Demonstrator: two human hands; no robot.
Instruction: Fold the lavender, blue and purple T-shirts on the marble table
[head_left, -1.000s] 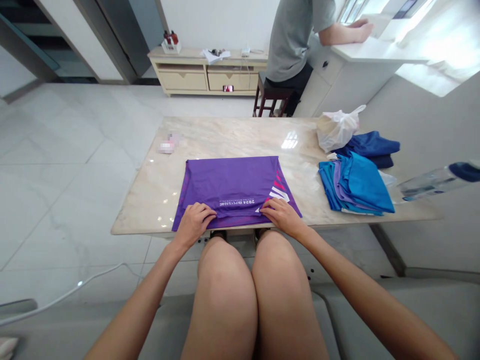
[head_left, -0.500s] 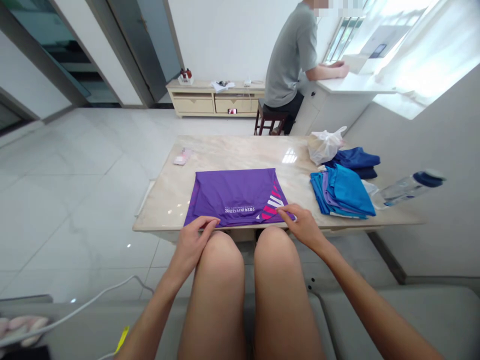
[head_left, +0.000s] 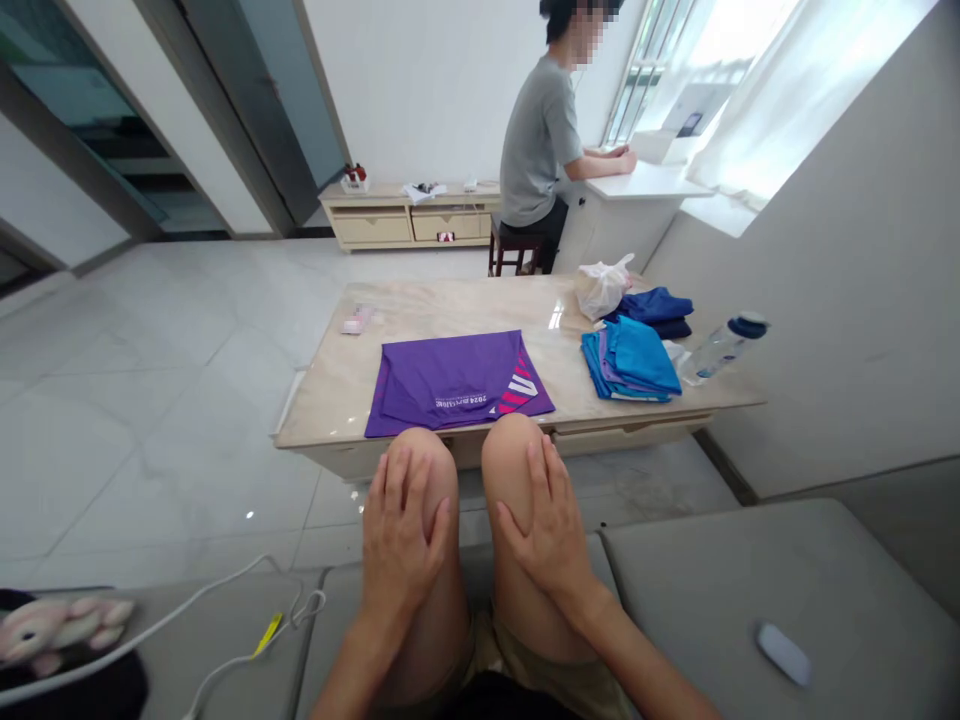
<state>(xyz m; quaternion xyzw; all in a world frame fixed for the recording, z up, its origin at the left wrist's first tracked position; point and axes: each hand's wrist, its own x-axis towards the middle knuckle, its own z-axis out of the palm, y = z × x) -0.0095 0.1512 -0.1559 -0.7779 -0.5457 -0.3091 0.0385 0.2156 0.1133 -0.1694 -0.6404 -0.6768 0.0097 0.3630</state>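
Note:
My left hand [head_left: 401, 530] rests on my left knee, fingers spread and holding nothing. On the other knee lies my right hand [head_left: 546, 520], also open with its fingers stretched out. Just beyond my knees, a folded purple shirt [head_left: 450, 370] lies flat on the marble-patterned table [head_left: 307, 400]. White lettering and pink and white stripes show along its near edge and right corner. To its right sits a stack of folded blue clothes [head_left: 634, 355] with a lilac layer in it.
Behind the stack are a white plastic bag [head_left: 602, 290] and dark blue cloth [head_left: 656, 305]. A clear bottle [head_left: 720, 350] stands at the table's right end. A person [head_left: 536, 140] sits at a white counter beyond. Cables [head_left: 247, 655] and a plush toy [head_left: 64, 630] lie on the sofa.
Both hands have left the near edge of the purple shirt and moved back onto my knees. My view has shifted, with more of the sofa and the seated person showing.

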